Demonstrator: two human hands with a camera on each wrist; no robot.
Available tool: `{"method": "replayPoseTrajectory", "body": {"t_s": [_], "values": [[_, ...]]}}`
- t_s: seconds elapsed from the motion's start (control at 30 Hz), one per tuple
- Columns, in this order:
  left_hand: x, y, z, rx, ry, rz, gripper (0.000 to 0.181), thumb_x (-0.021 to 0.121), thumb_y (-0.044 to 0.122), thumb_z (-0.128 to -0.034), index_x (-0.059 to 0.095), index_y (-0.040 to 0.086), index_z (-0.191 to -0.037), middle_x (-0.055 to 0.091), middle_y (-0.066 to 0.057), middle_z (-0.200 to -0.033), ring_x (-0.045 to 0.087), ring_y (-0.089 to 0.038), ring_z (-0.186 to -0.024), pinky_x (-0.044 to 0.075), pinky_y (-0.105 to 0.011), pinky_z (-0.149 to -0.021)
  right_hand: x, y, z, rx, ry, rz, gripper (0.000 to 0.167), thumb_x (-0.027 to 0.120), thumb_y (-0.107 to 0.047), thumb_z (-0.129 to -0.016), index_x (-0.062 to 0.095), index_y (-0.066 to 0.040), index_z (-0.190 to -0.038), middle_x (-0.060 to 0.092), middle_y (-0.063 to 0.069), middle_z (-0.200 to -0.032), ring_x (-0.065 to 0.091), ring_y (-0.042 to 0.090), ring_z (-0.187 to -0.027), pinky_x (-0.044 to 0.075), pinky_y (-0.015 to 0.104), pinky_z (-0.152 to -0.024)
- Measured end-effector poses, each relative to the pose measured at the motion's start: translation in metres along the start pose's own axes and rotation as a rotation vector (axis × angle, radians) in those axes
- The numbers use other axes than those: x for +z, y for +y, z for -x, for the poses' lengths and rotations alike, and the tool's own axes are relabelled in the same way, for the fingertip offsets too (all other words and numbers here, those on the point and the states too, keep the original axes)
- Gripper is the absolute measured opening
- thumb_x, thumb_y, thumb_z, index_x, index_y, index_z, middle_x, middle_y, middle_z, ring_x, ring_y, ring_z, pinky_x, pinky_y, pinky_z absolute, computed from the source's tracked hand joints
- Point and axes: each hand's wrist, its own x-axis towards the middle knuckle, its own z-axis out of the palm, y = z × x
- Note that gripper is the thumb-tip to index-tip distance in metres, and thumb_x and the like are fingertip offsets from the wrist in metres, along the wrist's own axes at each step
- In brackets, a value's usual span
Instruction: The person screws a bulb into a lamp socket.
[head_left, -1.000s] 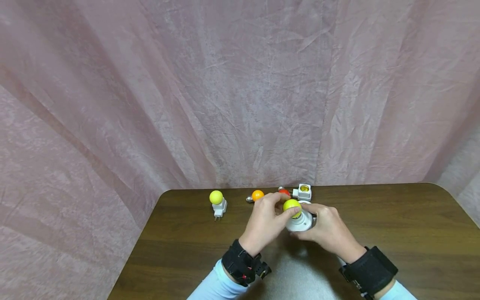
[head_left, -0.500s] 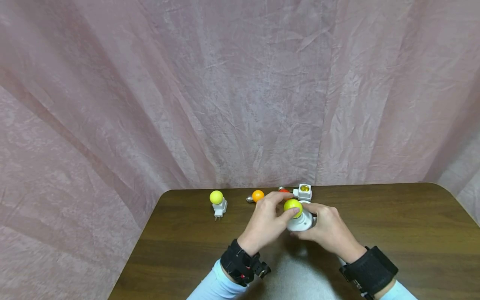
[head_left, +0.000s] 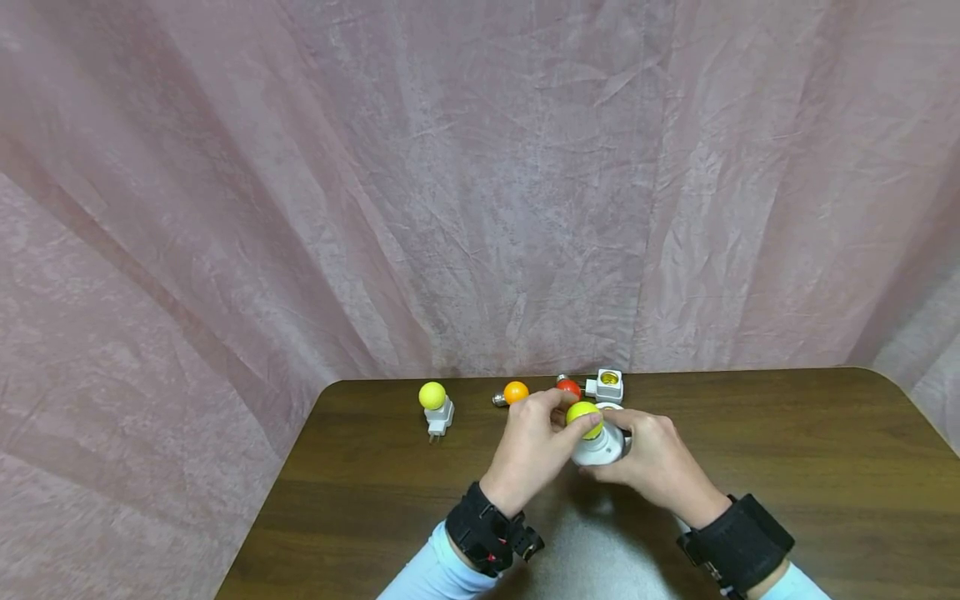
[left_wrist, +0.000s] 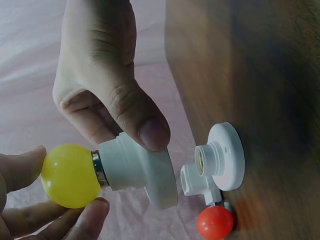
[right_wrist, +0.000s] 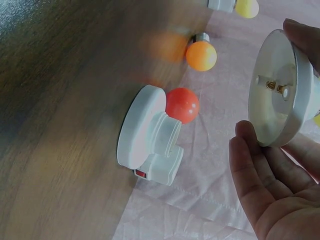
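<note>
Between my two hands is a yellow light bulb point(left_wrist: 71, 176) whose metal screw base sits partly in the mouth of a white round lamp holder point(left_wrist: 137, 167). My left hand point(head_left: 531, 446) pinches the bulb's globe between thumb and fingers. Around the holder's rim my right hand point(head_left: 654, 454) grips with thumb and fingers. The holder is raised above the table, and the right wrist view shows its hollow underside point(right_wrist: 275, 95) with brass screws. Some metal thread still shows between bulb and holder in the left wrist view.
On the wooden table point(head_left: 750, 433) lie an orange bulb point(head_left: 516, 392), a red bulb point(head_left: 568, 387) and a square white socket point(head_left: 608, 385). A second round lamp holder point(right_wrist: 142, 127) stands behind my hands. Far left is a yellow-green bulb point(head_left: 432, 395) in a plug-in socket point(head_left: 440, 416). Behind hangs a pink curtain point(head_left: 480, 192).
The left fingers shift slightly around the yellow bulb, and more of the red bulb shows now than half a second ago. The right hand keeps its grip on the lamp holder.
</note>
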Motion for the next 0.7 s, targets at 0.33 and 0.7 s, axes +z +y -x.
{"method": "replayPoseTrajectory", "body": {"t_s": [0.33, 0.7], "values": [[-0.0060, 0.0034, 0.0010, 0.038, -0.154, -0.076, 0.031, 0.063, 0.023, -0.0896, 0.062, 0.015, -0.120, 0.062, 0.003, -0.115, 0.057, -0.004, -0.098, 0.049, -0.017, -0.084, 0.0008, 0.0010, -0.0006, -0.015, -0.009, -0.009, 0.058, 0.091, -0.032, -0.050, 0.067, -0.028, -0.103, 0.067, -0.015, -0.094, 0.061, 0.001, -0.078, 0.052, 0.024, -0.070], [-0.0054, 0.0036, 0.0002, 0.046, -0.107, -0.061, 0.036, 0.065, 0.030, -0.0880, 0.059, 0.019, -0.122, 0.060, 0.004, -0.118, 0.056, -0.005, -0.102, 0.049, -0.020, -0.084, -0.0015, 0.0007, 0.0000, 0.014, 0.020, 0.005, 0.059, 0.090, -0.034, -0.052, 0.067, -0.026, -0.106, 0.068, -0.013, -0.093, 0.062, 0.003, -0.079, 0.053, 0.027, -0.068]]}}
